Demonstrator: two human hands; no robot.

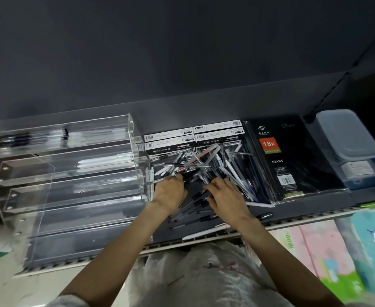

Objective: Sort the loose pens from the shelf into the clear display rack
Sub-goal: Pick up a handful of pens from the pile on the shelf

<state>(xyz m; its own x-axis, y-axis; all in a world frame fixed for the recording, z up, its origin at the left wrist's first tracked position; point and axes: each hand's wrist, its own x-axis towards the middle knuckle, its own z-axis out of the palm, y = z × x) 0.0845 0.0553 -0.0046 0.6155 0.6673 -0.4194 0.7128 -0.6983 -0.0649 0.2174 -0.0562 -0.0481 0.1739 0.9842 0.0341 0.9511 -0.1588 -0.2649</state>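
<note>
Both hands work in a heap of loose pens that lies on the dark shelf, between the clear display rack on the left and a black diary on the right; the left hand sits at the heap's left edge, just beside the rack's side wall, its fingers curled down into the pens, though whether its grip closes on any one pen I cannot tell, since the fingertips are hidden among the barrels; the right hand lies over the middle of the heap with its fingers spread and loosely bent, touching the pens, and it holds none that can be made out. The heap is a tangle of black, clear and white barrels, with a few pens strayed toward the shelf's front edge; a white pen lies across that edge. The rack is stepped in several tiers; the top tier holds some dark pens, the second tier some white ones, the lower tiers show nothing certain through the glare. Behind the heap stand white pen boxes with barcodes; right of the diary sits a lidded plastic box; coloured notebooks lie on the level below.
</note>
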